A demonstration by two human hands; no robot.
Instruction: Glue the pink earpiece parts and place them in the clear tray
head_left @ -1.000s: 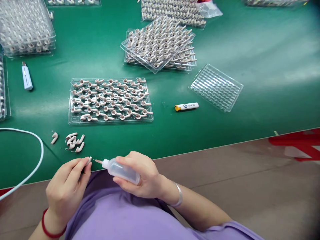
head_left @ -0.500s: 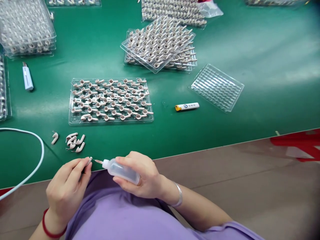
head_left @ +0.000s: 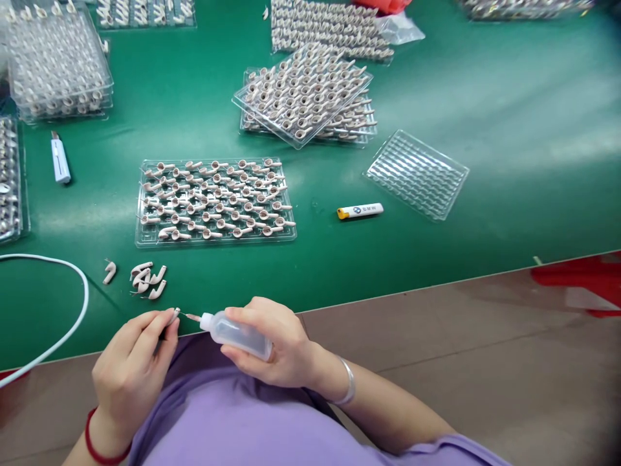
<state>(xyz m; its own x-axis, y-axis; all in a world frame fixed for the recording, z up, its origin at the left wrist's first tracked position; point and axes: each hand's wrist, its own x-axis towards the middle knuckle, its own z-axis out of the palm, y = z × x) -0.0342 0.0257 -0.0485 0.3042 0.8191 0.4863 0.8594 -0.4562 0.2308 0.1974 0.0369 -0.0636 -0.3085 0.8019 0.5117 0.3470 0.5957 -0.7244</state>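
Between thumb and fingers, my left hand [head_left: 133, 362] pinches a small white earbud shell [head_left: 175, 314] at the table's front edge. My right hand [head_left: 274, 343] is wrapped round a translucent squeeze bottle [head_left: 237, 334], tilted so its thin needle tip [head_left: 190, 316] points left at the end of the shell. Whether the tip touches the shell I cannot tell. Just beyond my left hand lies a small pile of loose earbud shells [head_left: 145, 278], with a single shell [head_left: 110, 272] to its left. Behind them a clear tray [head_left: 216, 241] holds rows of similar shells with thin wires.
A white and yellow lighter [head_left: 361, 211] and a bare clear tray [head_left: 420, 175] lie to the right. Stacked filled trays [head_left: 303, 97] stand at the back, more [head_left: 61, 71] at the left. A utility knife [head_left: 60, 158] and a white cable [head_left: 80, 285] are on the left.
The view has shifted slightly, so the table's contents appear a little lower. Both hands keep their grips, and the needle tip stays by the shell's end.
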